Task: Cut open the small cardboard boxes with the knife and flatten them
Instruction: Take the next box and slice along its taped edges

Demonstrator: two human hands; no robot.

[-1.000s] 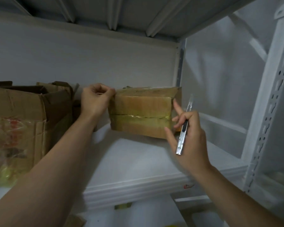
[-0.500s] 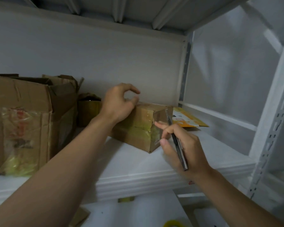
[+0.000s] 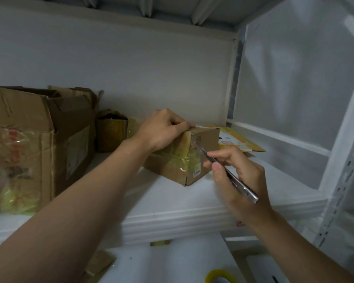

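On the white shelf (image 3: pixel 172 201) the small box (image 3: pixel 207 137) seems light, stiff, with slippery tape. The left hand (image 3: pixel 161 129) curls its fingers over the top edge, a good hold. The right hand (image 3: pixel 240 174) pinches the knife (image 3: pixel 244 189) at the taped end.

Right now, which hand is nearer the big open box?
Left. Left hand grips the small box right of the big open box; right hand, holding the knife, is farther right.

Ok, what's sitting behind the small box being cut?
A flat yellow and white carton lies on the shelf behind the small box, its near part hidden by the box. The left hand covers the box's back left, so anything there is unseen.
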